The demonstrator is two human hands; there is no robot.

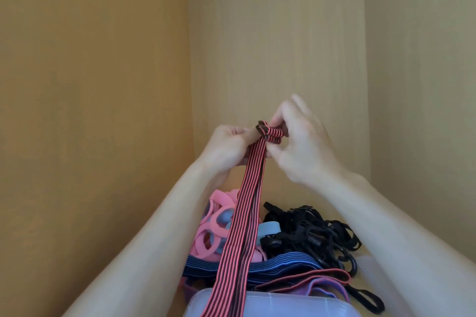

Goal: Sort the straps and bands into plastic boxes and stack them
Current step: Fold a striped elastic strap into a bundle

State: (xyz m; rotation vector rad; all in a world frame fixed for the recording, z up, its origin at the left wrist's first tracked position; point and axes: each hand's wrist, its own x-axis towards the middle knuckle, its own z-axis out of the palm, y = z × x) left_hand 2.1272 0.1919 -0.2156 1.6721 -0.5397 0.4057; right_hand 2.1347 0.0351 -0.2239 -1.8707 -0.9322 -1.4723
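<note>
Inside a wooden cupboard (103,59), tan panels all round. Down at 6 o'clock, a frosted plastic box (309,306), cut off by the edge. Just behind it, a messy heap: black hooked straps (309,234) toward 5, pink bands (213,226) nearer 6, a navy striped band (283,262) lying across the front, a purple band (322,288) right by the box. Running from 6 up to dead centre, the pink-and-black striped strap (244,226), hanging down across the box. Up top, left hand (229,147) on the 9 side of the folded end, curled round the strap; right hand (304,147) on the 3 side, pinching the folded loops. Tiny metal ring (261,127) at the fold.
</note>
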